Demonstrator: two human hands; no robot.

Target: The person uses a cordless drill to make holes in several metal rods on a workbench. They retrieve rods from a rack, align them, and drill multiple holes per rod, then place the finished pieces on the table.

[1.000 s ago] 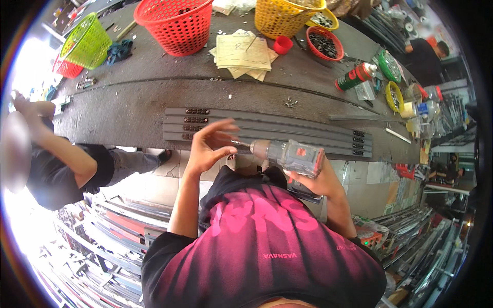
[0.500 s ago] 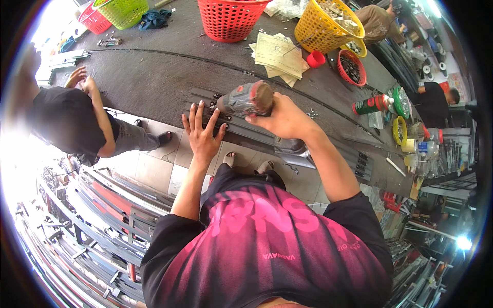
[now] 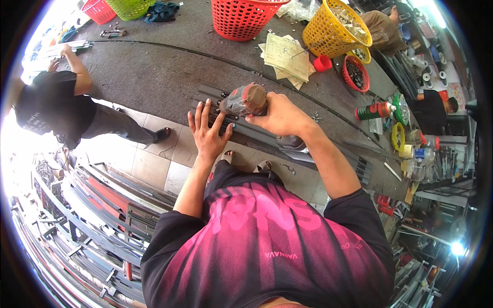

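Observation:
My right hand (image 3: 282, 114) is wrapped round the grip of a cordless drill (image 3: 243, 100), a grey and red tool whose nose points left. Its base shows below my wrist, over the near edge of the worktable. Spread fingers of my left hand (image 3: 209, 134) lie on the ends of several dark grey metal profiles (image 3: 257, 133), just left of the drill's nose. Small dark fittings sit along these profile ends. The drill's tip meets the work beside my left fingertips, but the exact contact point is hidden.
On the dark worktable (image 3: 154, 72) stand a red basket (image 3: 241, 20), a yellow basket (image 3: 328, 36) and a small red basket (image 3: 355, 74) of dark parts. Paper sheets (image 3: 287, 56) lie nearby. A spray can (image 3: 374, 111) lies at right. Another person (image 3: 56, 102) stands at left; metal bars (image 3: 92, 220) fill the lower left.
The person at left has shifted further left and reaches toward the table's far left end. My view has turned slightly; my hands and the drill keep nearly the same place on the profiles.

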